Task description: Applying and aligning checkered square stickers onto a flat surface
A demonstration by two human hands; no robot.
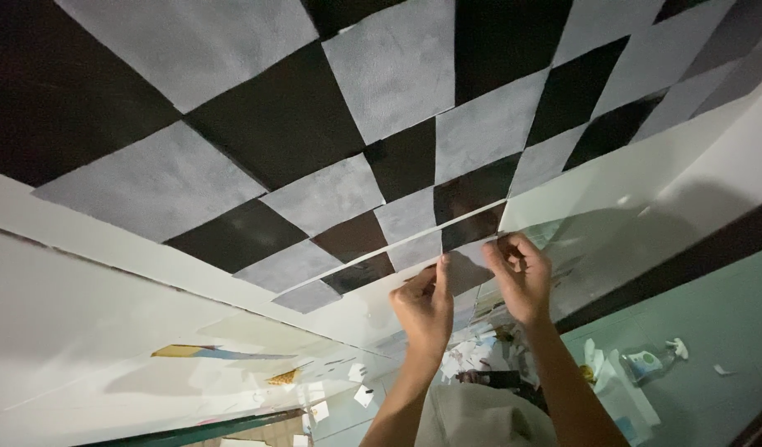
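Note:
A surface of black and grey squares (331, 132) fills the upper view. A thin white strip (381, 252) runs across its lower rows. Both hands are raised to this surface just below the strip's right end. My left hand (424, 308) has its thumb against the left edge of a small grey square piece (468, 271). My right hand (521, 277) pinches the piece's upper right corner with its fingertips. The piece lies flat against the surface, in line with the other squares. My forearms come up from the bottom edge.
A glossy white panel (108, 331) borders the squares at the lower left and right. A dark band (687, 261) and a pale green surface (728, 331) lie at the right. A spray bottle (652, 362), scattered paper scraps (468, 352) and a grey cap-like shape (480, 418) show low down.

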